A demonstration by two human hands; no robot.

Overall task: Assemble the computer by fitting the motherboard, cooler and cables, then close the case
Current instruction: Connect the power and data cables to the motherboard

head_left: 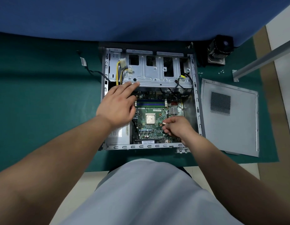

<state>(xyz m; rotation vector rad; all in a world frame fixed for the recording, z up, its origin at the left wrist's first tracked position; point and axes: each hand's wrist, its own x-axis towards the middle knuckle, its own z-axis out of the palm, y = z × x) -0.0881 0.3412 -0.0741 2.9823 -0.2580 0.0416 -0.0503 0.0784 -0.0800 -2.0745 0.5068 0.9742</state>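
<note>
Motherboard (150, 125) is lying seated in case (196, 101); left hand (118, 103), fingers straight, is bracing against drive cage (157, 75) while right hand (178, 127) is pinching a small connector (164, 123), likely for plugging in.

I see the case (196, 101) as bare, dull grey sheet metal, like its drive cage (157, 73). The side panel (228, 127) looks matt painted metal with a perforated patch. The motherboard (150, 129) shows glossy green laminate. The mat (43, 95) looks matt, finely textured green.
</note>
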